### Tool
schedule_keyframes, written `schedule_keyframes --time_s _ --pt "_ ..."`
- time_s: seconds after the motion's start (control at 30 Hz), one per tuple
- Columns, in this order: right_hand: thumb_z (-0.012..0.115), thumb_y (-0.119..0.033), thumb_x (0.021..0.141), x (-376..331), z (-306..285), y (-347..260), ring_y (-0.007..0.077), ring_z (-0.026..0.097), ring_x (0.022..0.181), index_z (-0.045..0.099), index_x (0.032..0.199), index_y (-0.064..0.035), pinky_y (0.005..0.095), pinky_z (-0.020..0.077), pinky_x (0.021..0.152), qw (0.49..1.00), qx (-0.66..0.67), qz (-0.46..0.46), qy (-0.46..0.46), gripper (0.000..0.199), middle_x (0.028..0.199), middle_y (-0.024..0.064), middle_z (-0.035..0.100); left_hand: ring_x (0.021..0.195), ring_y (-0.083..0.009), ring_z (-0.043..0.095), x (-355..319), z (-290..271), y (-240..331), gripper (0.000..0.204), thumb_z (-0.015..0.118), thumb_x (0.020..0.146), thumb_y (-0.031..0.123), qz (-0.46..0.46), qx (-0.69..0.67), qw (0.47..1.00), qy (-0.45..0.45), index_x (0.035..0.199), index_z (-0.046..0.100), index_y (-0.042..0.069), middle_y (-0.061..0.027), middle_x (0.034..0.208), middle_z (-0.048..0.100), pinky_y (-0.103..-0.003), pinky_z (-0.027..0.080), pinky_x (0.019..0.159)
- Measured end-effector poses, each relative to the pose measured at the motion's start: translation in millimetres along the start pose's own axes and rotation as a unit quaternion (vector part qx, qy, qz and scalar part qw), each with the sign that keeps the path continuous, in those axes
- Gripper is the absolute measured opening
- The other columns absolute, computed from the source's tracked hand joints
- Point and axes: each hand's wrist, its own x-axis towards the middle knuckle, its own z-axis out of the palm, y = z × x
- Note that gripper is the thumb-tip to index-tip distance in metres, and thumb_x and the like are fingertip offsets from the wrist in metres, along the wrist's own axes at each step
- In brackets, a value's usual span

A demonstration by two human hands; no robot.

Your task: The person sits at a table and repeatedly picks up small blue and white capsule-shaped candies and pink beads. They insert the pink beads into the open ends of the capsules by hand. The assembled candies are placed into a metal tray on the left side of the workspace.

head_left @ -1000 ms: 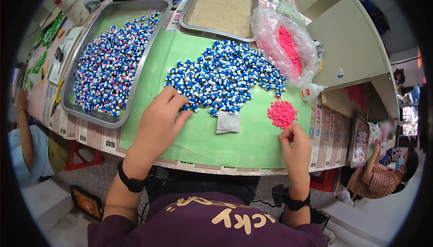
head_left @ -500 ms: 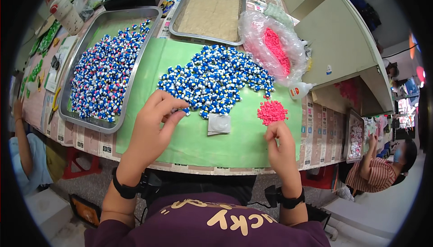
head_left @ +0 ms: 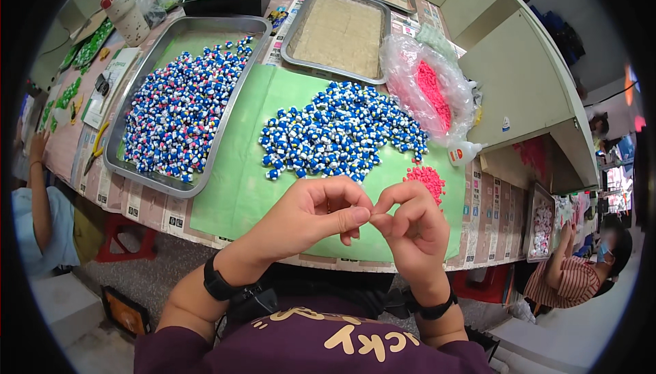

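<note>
My left hand [head_left: 307, 213] and my right hand [head_left: 415, 230] meet over the near part of a green mat [head_left: 229, 189]. Thumb and fingers of each are pinched, with the tips touching. Whatever lies between them is too small or hidden to make out. Just beyond my left hand spreads a heap of small blue-and-white figure-like pieces [head_left: 335, 131] with bits of yellow. A little pile of pink pieces [head_left: 427, 181] lies behind my right hand, which covers part of it.
On the left, a metal tray [head_left: 198, 186] holds many blue-and-white pieces with pink bits. Behind stands a second tray [head_left: 335, 29] with a beige bottom. A plastic bag of pink pieces [head_left: 434, 94] and a small white bottle [head_left: 463, 153] sit right. Yellow-handled pliers [head_left: 98, 147] lie left. Two people sit nearby.
My left hand has moved right and nearer from the blue-and-white heap. My right hand has come left from the pink pile to meet it. The small white square is now hidden behind my hands.
</note>
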Motion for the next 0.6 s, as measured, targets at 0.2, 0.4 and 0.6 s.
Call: schedule_keyframes --time_s 0.2,0.4,0.6 --pt "0.063 0.017 0.078 12 -6 -8 0.0189 0.061 0.077 0.050 0.081 -0.0026 0.0275 0.0502 0.065 0.993 -0.085 -0.002 -0.085 0.023 0.091 0.0120 0.061 0.077 -0.0083 0.058 -5 -6 -1 0.009 0.065 0.094 0.010 0.006 0.066 0.997 0.031 0.092 0.065 0.001 -0.0020 0.092 0.056 -0.023 0.051 0.064" --pt "0.060 0.017 0.071 25 -12 1 0.0252 0.058 0.074 0.047 0.078 -0.0022 0.0318 0.0462 0.063 0.980 -0.160 0.001 -0.121 0.024 0.089 0.0118 0.060 0.086 -0.0124 0.062 -5 -11 4 0.015 0.061 0.091 -0.001 0.084 0.184 0.972 0.119 0.105 0.068 -0.001 -0.0061 0.101 0.060 -0.025 0.053 0.074" --pt "0.055 0.008 0.070 40 -23 19 0.0267 0.053 0.076 0.047 0.076 -0.0077 0.0365 0.0386 0.069 0.920 -0.322 -0.001 -0.223 0.019 0.078 0.0061 0.053 0.094 -0.0162 0.064 -17 -28 13 0.021 0.059 0.089 -0.008 0.077 0.121 0.969 0.202 0.109 0.066 -0.005 -0.0122 0.109 0.063 -0.028 0.055 0.081"
